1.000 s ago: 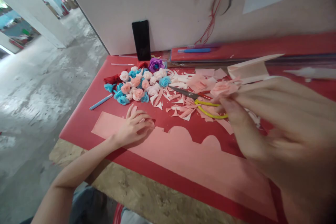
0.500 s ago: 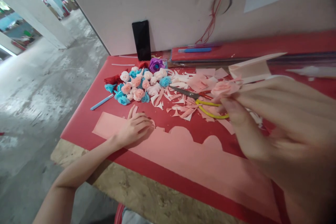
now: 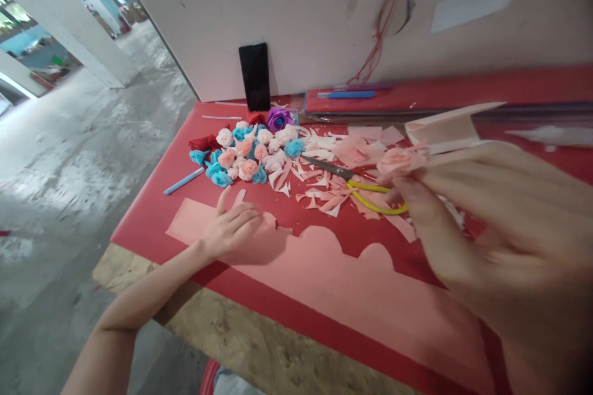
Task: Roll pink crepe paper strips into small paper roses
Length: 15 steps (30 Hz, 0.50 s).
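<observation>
Fingers (image 3: 447, 176) of right hand (image 3: 491, 222) pinch pink flower (image 3: 398, 161); left hand (image 3: 231, 231) palm-down.

Seemingly workshop: bare concrete floor (image 3: 92, 160), pillar (image 3: 76, 21), red-topped worktable (image 3: 151, 210) strewn with paper scraps (image 3: 336, 190).

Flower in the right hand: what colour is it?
The flower is light pink, showing best in the head view.

Paper sheet (image 3: 324, 271) is salmon pink, held rose (image 3: 393, 162) pink too. Piled roses (image 3: 249, 169) are mostly white, peach, turquoise. Scissor handles (image 3: 376, 207) are bright yellow.
</observation>
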Available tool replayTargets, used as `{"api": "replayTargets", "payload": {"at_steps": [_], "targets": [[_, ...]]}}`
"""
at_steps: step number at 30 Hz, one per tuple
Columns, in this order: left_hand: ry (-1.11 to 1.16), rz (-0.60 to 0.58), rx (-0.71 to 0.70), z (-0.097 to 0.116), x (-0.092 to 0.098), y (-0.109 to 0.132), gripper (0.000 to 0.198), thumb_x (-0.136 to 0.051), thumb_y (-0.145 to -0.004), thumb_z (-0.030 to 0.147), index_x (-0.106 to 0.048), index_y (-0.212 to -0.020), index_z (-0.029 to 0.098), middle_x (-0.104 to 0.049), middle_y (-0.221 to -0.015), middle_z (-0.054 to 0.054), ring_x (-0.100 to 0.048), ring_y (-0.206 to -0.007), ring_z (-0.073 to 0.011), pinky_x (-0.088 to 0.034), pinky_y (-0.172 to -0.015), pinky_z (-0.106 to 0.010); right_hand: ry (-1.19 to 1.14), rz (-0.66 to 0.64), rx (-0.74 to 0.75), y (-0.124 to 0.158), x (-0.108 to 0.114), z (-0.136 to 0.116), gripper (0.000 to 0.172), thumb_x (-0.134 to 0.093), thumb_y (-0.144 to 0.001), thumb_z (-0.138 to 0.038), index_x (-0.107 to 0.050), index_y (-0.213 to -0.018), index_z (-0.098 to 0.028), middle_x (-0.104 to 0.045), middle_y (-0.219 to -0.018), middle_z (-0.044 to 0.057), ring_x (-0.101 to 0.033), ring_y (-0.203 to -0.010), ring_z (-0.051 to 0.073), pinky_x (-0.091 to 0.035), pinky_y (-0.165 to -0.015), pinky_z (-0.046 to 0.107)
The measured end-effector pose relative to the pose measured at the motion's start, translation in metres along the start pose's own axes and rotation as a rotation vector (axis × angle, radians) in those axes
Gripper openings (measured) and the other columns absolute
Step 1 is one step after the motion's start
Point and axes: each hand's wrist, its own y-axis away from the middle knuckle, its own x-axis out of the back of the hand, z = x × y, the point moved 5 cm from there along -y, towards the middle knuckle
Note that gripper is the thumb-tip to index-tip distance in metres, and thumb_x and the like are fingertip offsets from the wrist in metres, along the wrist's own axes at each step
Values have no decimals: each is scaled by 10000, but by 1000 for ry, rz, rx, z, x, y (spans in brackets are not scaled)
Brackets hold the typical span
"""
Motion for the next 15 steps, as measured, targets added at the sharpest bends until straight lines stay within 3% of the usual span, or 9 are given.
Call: {"api": "replayTargets", "payload": {"at_steps": [5, 6, 11, 15], "targets": [[-92, 155, -109, 17, 27, -26, 144, -579, -832, 50, -580, -833, 194, -751, -732, 46, -700, -692, -126, -64, -1197, -527, -148, 44, -13, -3, 3, -2, 175, -579, -867, -78, -527, -758, -205, -609, -675, -9, -569, -674, 95, -479, -696, 245], [-47, 182, -85, 19, 32, -35, 128, -581, -831, 65, -578, -823, 193, -742, -706, 43, -690, -679, -125, -115, -1191, -527, -184, 64, -16, -4, 5, -1, 186, -585, -864, -78, -523, -748, -208, -600, -669, -28, -564, -668, 80, -473, -688, 223], [493, 94, 246, 15, 39, -87, 103, -553, -816, 105, -567, -875, 189, -709, -726, 8, -677, -754, -132, -422, -1042, -437, -427, -3, -116, -7, 7, 2, 194, -571, -845, -72, -546, -709, -208, -598, -682, -27, -597, -707, 98, -499, -655, 208], [771, 142, 383, 14, 39, -117, 115, -578, -806, 131, -572, -909, 183, -716, -775, -9, -684, -770, -144, -490, -921, -360, -463, -54, -318, -1, 10, 9, 121, -594, -859, -174, -648, -756, -206, -724, -902, 33, -689, -887, 170, -559, -798, 258]]}}
